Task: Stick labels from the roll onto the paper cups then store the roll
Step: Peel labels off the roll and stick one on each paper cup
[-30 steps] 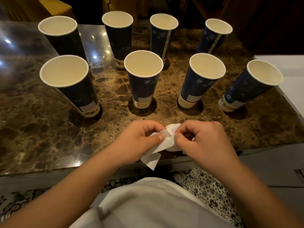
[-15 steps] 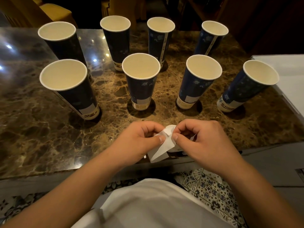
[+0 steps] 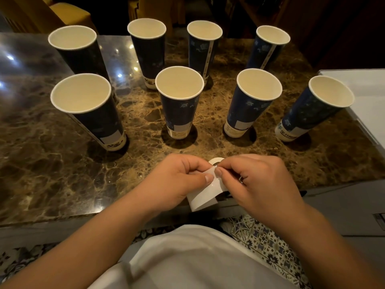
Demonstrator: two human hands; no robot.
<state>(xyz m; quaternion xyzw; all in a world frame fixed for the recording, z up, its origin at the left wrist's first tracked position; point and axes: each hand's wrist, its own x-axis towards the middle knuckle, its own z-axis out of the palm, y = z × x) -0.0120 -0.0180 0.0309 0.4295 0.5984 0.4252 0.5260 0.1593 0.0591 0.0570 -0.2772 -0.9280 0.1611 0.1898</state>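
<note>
Head view: we see both hands meeting over the near edge of the marble desk (image 3: 62,163). The left hand (image 3: 177,182) has its fingers curled, with thumb and forefinger pinching the loose white strip (image 3: 205,195) that hangs from the label roll (image 3: 215,162). The right hand (image 3: 256,184) is curled too, its thumb and forefinger nipping the top edge of that same strip right where the left thumb sits, so the two thumbs nearly touch. The roll itself is mostly hidden behind the fingers; only its white upper rim peeks out between the two hands, just above the desk's front edge (we cannot tell which hand carries its weight). The strip curls downward and ends past the desk edge, above a white shirt (image 3: 187,259).

Beyond the hands stand eight dark blue paper cups, all upright, open side up, in two rows of four. The front row runs from the near-left cup (image 3: 98,122) through the middle-left cup (image 3: 179,113) and the middle-right cup (image 3: 248,113) to the near-right cup (image 3: 308,115). Each of these four shows a pale rectangular patch low on its wall. The back-row cups (image 3: 149,57) stand behind them, well apart from one another. Every cup interior that we can see is bare cream paper with nothing inside. A white surface (image 3: 366,90) adjoins the desk at the right.
</note>
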